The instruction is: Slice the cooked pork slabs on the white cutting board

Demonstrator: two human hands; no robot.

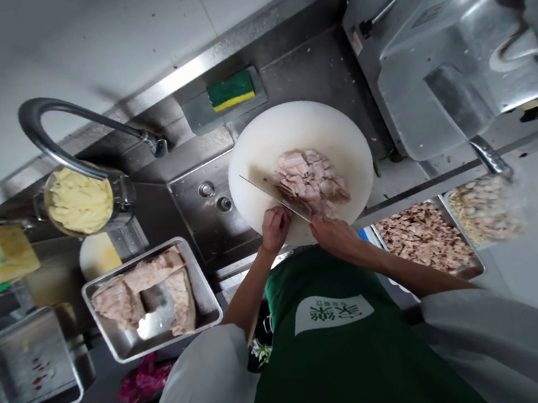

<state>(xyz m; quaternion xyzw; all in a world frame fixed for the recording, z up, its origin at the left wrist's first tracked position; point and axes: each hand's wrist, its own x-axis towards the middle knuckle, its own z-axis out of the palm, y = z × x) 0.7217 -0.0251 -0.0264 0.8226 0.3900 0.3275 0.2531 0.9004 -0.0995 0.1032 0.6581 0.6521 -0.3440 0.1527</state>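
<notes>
So the sliced meat is piled around the middle of this round white cutting board. A knife lies slantwise across the near side of the board, up against the pile. Right hand has its fingers wrapped round the handle; left hand is curled beside the blade, can't tell if it's pinching anything. Left of the board there's a metal tray with big meat chunks, beyond the board a green-and-yellow sponge, and to its right some chopped meat.
</notes>
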